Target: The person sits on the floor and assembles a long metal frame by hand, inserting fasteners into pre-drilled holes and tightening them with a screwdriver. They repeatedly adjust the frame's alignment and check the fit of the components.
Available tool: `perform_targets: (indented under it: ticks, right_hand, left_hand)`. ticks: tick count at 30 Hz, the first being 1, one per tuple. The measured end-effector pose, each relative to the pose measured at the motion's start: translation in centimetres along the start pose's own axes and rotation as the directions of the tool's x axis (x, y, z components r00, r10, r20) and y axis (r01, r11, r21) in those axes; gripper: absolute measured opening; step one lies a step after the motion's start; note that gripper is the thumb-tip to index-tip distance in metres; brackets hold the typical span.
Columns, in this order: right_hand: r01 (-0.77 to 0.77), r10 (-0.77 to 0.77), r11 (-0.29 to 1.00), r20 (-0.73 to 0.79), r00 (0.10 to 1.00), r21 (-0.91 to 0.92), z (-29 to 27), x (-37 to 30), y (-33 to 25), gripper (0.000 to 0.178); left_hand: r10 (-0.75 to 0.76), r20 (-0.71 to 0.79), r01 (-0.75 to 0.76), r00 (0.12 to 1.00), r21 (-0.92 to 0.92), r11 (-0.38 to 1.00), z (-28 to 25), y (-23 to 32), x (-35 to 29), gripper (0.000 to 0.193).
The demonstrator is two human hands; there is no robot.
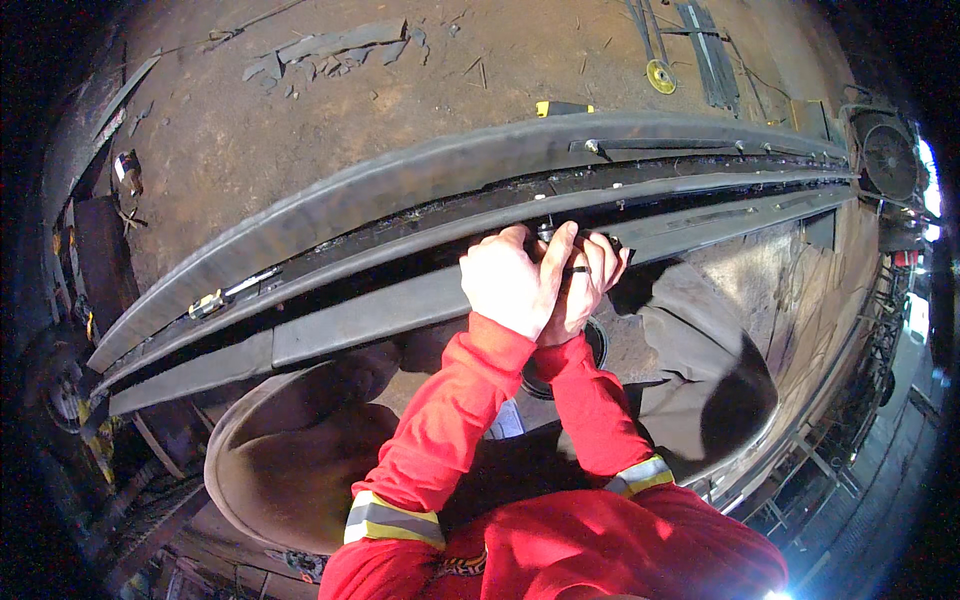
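Observation:
My left hand (507, 280) and my right hand (590, 277) are pressed together, closed, at the near edge of a long dark strip assembly (440, 228). A small black piece (545, 231) shows at the fingertips; most of it is hidden, and I cannot make out what it is. A dark ring circles one finger of my right hand. Beside the hands runs the lower grey strip (370, 318). Pale studs (618, 186) stand along the middle strip. Farther left, a screwdriver (210, 303) with a yellow and black handle lies in the channel.
Beyond the strips lie a yellow and black tool (563, 108), a yellow disc (660, 76) and dark flat scraps (340, 42). A round black container (598, 345) sits below my wrists, between my knees. A dark round fan-like object (888, 155) is at far right.

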State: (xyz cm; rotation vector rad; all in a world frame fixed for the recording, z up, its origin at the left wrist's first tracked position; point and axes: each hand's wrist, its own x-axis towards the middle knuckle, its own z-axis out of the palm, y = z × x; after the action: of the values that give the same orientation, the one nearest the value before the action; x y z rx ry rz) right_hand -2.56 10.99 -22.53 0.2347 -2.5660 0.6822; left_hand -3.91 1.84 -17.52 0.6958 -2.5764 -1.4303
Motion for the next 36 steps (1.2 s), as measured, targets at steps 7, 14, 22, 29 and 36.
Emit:
perform_targets:
  ticks: [7, 14, 22, 29, 36]
  right_hand:
    - [-0.021, 0.026, 0.997, 0.076, 0.997, -0.072, 0.6, -0.1, 0.0, 0.021]
    - [-0.074, 0.123, 0.979, 0.266, 0.956, -0.188, -0.8, 1.4, -1.5, 0.043]
    - [-0.066, 0.059, 0.994, 0.084, 0.995, 0.086, -1.0, 1.0, -0.4, 0.049]
    - [-0.028, 0.027, 0.998, 0.025, 0.999, 0.052, -0.8, 0.6, -0.5, 0.028]
    - [-0.043, 0.044, 0.999, 0.096, 0.994, -0.014, -0.7, 0.6, -0.9, 0.021]
  left_hand:
    - [0.069, 0.023, -0.071, 0.997, 0.106, 0.992, 0.2, -0.2, -0.4, 0.048]
    - [-0.205, 0.194, 0.233, 0.959, -0.138, 0.963, -0.6, 0.1, 0.6, 0.043]
    - [-0.223, 0.099, 0.237, 0.970, -0.173, 0.956, 0.0, 0.5, 0.7, 0.037]
    - [-0.161, -0.001, 0.158, 0.987, -0.190, 0.969, 0.3, 0.4, -0.3, 0.032]
    - [0.066, 0.074, -0.076, 0.995, 0.133, 0.988, -0.7, -0.1, -0.6, 0.045]
